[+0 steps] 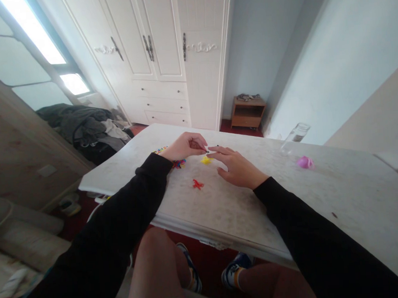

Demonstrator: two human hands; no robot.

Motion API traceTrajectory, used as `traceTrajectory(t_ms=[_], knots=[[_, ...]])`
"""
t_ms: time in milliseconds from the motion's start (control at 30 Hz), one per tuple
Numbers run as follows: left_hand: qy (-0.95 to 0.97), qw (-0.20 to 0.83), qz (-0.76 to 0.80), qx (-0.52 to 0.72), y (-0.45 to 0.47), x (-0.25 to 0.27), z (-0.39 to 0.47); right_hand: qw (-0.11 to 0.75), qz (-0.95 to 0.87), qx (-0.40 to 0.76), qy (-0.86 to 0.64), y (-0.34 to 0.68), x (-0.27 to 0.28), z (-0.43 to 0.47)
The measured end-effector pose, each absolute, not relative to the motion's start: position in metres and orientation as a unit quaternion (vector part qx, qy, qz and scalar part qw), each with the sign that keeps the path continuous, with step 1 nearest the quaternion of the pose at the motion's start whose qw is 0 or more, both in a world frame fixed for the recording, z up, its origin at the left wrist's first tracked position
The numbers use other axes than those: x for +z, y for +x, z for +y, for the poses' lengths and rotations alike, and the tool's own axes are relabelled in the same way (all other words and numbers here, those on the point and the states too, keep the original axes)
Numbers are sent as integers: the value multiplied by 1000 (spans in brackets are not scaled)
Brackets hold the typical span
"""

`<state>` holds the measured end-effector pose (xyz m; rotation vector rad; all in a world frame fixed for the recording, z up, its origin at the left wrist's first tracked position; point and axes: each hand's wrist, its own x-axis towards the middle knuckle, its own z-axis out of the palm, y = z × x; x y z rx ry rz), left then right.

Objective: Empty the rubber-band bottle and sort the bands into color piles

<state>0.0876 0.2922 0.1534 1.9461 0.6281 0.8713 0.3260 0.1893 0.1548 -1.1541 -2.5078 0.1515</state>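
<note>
The left hand [191, 145] has its thumb and forefinger pinched together, with a small black loop [207, 152] at their tips, above the table. The right hand [236, 165] faces it, fingers stretched forward and thumb held apart from them; its fingertips come right up to the loop — whether they touch it, I cannot tell.

Just below the loop, between the hands, is a small yellow pile [206, 160] on the table [224, 211]. Nearer the person lies a red pile [198, 184], loose and spread. Mixed coloured bits [178, 164] lie beside the left wrist, partly hidden by it. Small dark bits [218, 146] show just past the right fingers, too small to make out.

Farther to the right, a clear glass bottle [295, 137] is on the table, with a purple bundle [305, 162] near it. A dark speck [334, 215] lies beyond the right sleeve [303, 232].

Past the table is a white wardrobe [158, 56] — a heap of clothes [84, 125] to its left, a small wooden nightstand [247, 118] to its right.
</note>
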Motion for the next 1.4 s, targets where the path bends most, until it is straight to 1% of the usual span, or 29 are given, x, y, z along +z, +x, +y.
traceTrajectory(t_ms=[300,433,633,900,1033,1233,1300,1400], knots=[[786,435,264,352,88,152,294,185,-885,43,-426,327,155,191],[774,395,302,393,88,154,296,181,-856,23,-483,337,154,202],[772,319,342,430,87,154,301,147,-820,23,-553,348,148,217],[785,291,358,415,84,153,303,102,-824,27,-556,343,144,221],[787,273,371,411,81,154,304,114,-820,12,-561,344,146,218],[783,187,432,407,69,155,310,134,-818,-2,-559,343,149,214],[790,183,444,382,66,154,312,142,-816,-3,-560,341,149,213],[809,204,451,317,62,153,314,147,-816,-4,-559,341,150,213]])
